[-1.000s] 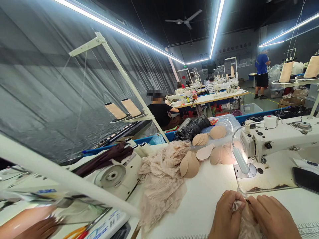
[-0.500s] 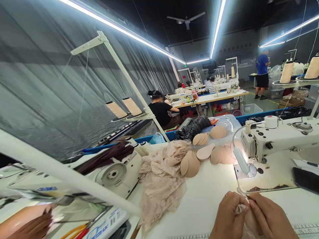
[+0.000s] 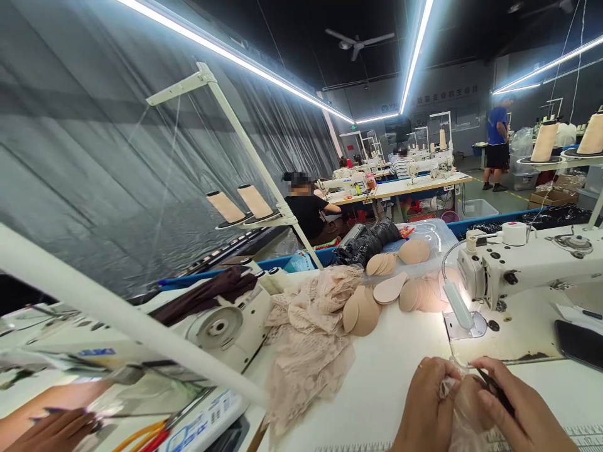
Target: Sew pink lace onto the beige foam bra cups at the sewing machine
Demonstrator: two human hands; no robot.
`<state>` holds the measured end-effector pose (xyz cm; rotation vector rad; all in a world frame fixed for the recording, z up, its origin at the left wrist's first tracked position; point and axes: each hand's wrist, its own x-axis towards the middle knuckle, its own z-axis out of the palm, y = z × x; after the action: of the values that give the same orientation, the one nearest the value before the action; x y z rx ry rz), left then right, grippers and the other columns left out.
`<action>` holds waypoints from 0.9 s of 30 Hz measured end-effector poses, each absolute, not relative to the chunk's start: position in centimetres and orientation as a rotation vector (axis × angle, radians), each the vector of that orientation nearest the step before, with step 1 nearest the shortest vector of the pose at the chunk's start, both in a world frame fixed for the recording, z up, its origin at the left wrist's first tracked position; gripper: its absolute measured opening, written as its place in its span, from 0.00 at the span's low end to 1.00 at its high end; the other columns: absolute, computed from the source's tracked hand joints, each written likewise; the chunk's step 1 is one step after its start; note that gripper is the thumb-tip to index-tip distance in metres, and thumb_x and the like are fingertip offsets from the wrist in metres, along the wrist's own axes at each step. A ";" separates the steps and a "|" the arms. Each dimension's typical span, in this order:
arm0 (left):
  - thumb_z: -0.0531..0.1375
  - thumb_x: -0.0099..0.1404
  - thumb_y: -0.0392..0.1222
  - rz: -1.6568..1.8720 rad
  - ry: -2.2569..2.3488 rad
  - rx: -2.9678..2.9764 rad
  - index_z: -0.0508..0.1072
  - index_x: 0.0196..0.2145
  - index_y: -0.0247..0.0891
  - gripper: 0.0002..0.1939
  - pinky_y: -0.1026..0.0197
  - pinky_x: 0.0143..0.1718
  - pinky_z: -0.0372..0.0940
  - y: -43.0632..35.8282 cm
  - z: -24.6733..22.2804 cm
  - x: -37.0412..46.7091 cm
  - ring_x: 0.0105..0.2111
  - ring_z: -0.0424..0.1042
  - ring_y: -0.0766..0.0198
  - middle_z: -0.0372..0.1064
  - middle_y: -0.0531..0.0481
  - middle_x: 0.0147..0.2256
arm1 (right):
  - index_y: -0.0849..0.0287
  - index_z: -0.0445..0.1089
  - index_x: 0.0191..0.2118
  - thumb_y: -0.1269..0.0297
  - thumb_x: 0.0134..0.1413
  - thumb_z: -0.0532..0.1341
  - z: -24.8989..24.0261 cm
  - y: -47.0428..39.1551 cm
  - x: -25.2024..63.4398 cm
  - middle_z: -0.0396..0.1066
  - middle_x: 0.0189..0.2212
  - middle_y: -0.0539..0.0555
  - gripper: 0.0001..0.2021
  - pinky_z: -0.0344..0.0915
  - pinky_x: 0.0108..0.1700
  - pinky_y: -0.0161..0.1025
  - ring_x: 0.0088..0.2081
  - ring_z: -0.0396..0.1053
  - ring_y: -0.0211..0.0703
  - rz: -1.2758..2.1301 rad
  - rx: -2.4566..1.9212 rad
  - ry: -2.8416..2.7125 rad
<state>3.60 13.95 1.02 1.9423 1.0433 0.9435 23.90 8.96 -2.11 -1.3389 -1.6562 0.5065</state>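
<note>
Low at the right, my left hand (image 3: 426, 402) pinches a sheer pale fabric (image 3: 464, 411) that hangs between my hands. My right hand (image 3: 521, 408) is closed around a small dark tool (image 3: 494, 389), its tip pointing toward the fabric. Both hands are just in front of the white sewing machine (image 3: 490, 270) and its lit needle plate (image 3: 465, 325). To their left lies a heap of beige lace (image 3: 311, 339), with beige oval pads (image 3: 362, 311) beside it.
A black phone (image 3: 579, 342) lies at the right. A slanted white pole (image 3: 117, 314) crosses the left side. Another person's hand (image 3: 61, 430) works at the lower left, near orange-handled scissors (image 3: 141, 436).
My right hand has moved slightly away from my left, and the dark tool in it shows more clearly. More of the fabric shows between my hands. The view has shifted slightly.
</note>
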 end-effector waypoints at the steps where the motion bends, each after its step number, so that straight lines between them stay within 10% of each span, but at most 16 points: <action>1: 0.56 0.75 0.40 0.956 1.041 1.957 0.75 0.41 0.41 0.07 0.54 0.46 0.65 13.9 1.0 3.6 0.43 0.74 0.55 0.76 0.45 0.41 | 0.48 0.69 0.59 0.52 0.76 0.56 -2.0 8.9 24.1 0.82 0.43 0.52 0.14 0.77 0.42 0.40 0.42 0.81 0.48 0.371 -1.329 -1.743; 27: 0.56 0.74 0.39 0.958 1.007 1.964 0.75 0.40 0.41 0.07 0.56 0.43 0.64 14.1 1.4 3.3 0.40 0.72 0.56 0.75 0.47 0.39 | 0.64 0.69 0.57 0.69 0.75 0.55 -3.1 9.8 24.5 0.79 0.36 0.55 0.12 0.70 0.36 0.45 0.33 0.78 0.48 -0.507 -1.223 -2.101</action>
<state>3.33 14.09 1.44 1.9635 1.0065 0.9576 24.54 9.75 -3.05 -1.2230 -2.1013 -0.5074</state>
